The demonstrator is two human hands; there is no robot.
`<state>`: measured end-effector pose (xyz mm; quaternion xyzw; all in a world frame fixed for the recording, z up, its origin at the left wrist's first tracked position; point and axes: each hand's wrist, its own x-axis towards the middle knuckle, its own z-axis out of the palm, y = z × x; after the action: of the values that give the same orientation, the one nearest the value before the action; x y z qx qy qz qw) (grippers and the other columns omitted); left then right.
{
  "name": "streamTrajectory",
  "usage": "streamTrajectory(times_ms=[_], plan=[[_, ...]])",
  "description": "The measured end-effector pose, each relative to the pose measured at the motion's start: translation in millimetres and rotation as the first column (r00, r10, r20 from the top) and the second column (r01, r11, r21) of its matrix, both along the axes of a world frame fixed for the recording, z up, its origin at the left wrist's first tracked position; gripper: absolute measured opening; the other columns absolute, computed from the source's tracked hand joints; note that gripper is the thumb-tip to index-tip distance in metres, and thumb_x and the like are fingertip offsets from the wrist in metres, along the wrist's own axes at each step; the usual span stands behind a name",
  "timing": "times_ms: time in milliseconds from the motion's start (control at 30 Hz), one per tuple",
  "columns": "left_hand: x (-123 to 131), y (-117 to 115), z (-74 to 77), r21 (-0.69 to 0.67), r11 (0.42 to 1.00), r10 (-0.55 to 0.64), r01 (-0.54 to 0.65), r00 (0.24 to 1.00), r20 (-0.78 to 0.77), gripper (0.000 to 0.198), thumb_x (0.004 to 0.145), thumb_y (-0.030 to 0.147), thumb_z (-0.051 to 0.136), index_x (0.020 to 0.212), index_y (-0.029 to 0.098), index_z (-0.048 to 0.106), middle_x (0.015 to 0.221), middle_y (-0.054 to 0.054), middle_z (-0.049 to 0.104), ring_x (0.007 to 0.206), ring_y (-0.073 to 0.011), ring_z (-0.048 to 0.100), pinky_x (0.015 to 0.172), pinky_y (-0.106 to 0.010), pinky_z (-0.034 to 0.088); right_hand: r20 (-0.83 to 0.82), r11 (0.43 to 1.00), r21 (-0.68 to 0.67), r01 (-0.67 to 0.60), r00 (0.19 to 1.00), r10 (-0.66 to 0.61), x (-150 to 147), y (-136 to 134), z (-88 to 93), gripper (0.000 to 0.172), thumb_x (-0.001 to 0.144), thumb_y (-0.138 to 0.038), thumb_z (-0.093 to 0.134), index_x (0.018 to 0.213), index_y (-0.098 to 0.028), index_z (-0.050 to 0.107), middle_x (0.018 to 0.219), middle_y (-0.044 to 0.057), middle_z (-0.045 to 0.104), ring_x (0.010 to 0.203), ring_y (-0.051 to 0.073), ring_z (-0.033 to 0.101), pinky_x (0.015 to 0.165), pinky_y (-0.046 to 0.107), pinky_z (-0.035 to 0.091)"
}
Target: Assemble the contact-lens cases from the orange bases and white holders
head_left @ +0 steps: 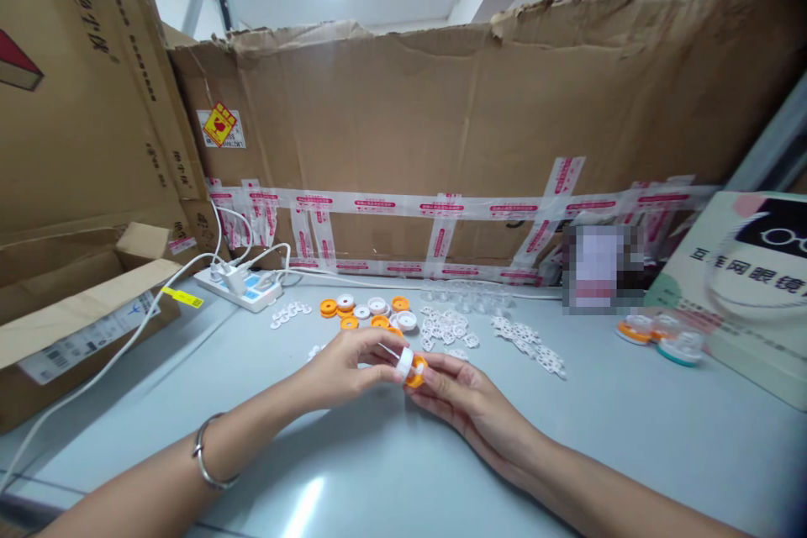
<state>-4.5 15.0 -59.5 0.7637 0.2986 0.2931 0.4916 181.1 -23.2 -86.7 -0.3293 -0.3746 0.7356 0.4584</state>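
My left hand (pixel 353 366) is closed on a small white round plastic part (pixel 405 362), pinched between thumb and fingers. My right hand (pixel 460 399) grips an orange round plastic part (pixel 416 372), its hollow side partly showing. The two parts meet or nearly meet above the table; whether they are joined I cannot tell. Just behind my hands lie several orange rings (pixel 379 321) and white rings (pixel 403 321). Small white plastic pieces (pixel 445 326) are heaped behind my right hand, and another row of white pieces (pixel 528 343) lies to its right.
Clear plastic caps (pixel 470 297) line the back by the taped cardboard wall (pixel 391 118). A power strip (pixel 243 286) with white cables and an open carton (pixel 81 328) are at left. Assembled orange and teal pieces (pixel 659 336) sit beside a printed box (pixel 737 294) at right.
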Motion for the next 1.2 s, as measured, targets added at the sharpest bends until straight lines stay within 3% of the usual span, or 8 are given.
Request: streamTrajectory(times_ms=[200, 367, 567, 767, 1200], plan=[[2, 0, 0.5, 0.025, 1.000, 0.011, -0.011, 1.000, -0.010, 0.025, 0.074, 0.016, 0.059, 0.099, 0.012, 0.057, 0.092, -0.007, 0.065, 0.084, -0.0164, 0.062, 0.080, -0.034, 0.049, 0.025, 1.000, 0.021, -0.006, 1.000, 0.006, 0, 0, 1.6, 0.030, 0.065, -0.031, 0.073, 0.091, -0.017, 0.068, 0.085, 0.004, 0.068, 0.084, 0.014, 0.061, 0.083, 0.028, 0.045], [3, -3, 2.2, 0.144, 0.988, 0.065, -0.050, 0.993, -0.100, 0.025, 0.074, 0.017, 0.058, 0.099, 0.013, 0.059, 0.093, -0.007, 0.065, 0.085, -0.0163, 0.061, 0.081, -0.033, 0.048, 0.035, 0.999, 0.026, -0.023, 0.999, 0.022, 0, -1, 0.0, 0.032, 0.067, -0.030, 0.072, 0.096, -0.017, 0.067, 0.086, 0.004, 0.068, 0.083, 0.012, 0.061, 0.082, 0.026, 0.045], [3, -7, 5.2, 0.336, 0.940, 0.126, -0.063, 0.978, -0.168, 0.026, 0.075, 0.021, 0.061, 0.100, 0.014, 0.060, 0.093, -0.007, 0.065, 0.084, -0.0162, 0.060, 0.079, -0.029, 0.048, 0.025, 0.998, 0.041, -0.037, 0.999, 0.036, 0, 1, -2.2, 0.030, 0.069, -0.029, 0.070, 0.097, -0.018, 0.067, 0.088, 0.005, 0.068, 0.085, 0.012, 0.060, 0.081, 0.024, 0.045], [3, -11, 6.2, 0.488, 0.873, 0.120, -0.002, 0.970, -0.211, 0.025, 0.077, 0.020, 0.060, 0.102, 0.017, 0.059, 0.090, -0.005, 0.064, 0.082, -0.0150, 0.058, 0.076, -0.028, 0.046, 0.034, 0.997, 0.061, -0.043, 0.999, 0.041, -1, 0, -2.9, 0.034, 0.069, -0.028, 0.070, 0.102, -0.019, 0.066, 0.093, 0.005, 0.068, 0.086, 0.013, 0.060, 0.082, 0.025, 0.045], [3, -10, 3.9, 0.501, 0.865, 0.138, 0.016, 0.953, -0.269, 0.023, 0.078, 0.020, 0.059, 0.101, 0.019, 0.060, 0.089, -0.004, 0.063, 0.081, -0.0148, 0.056, 0.075, -0.028, 0.044, 0.069, 0.994, 0.057, -0.088, 0.994, 0.084, 0, 1, -2.9, 0.036, 0.072, -0.030, 0.067, 0.106, -0.018, 0.064, 0.095, 0.006, 0.067, 0.091, 0.015, 0.060, 0.091, 0.032, 0.040]])
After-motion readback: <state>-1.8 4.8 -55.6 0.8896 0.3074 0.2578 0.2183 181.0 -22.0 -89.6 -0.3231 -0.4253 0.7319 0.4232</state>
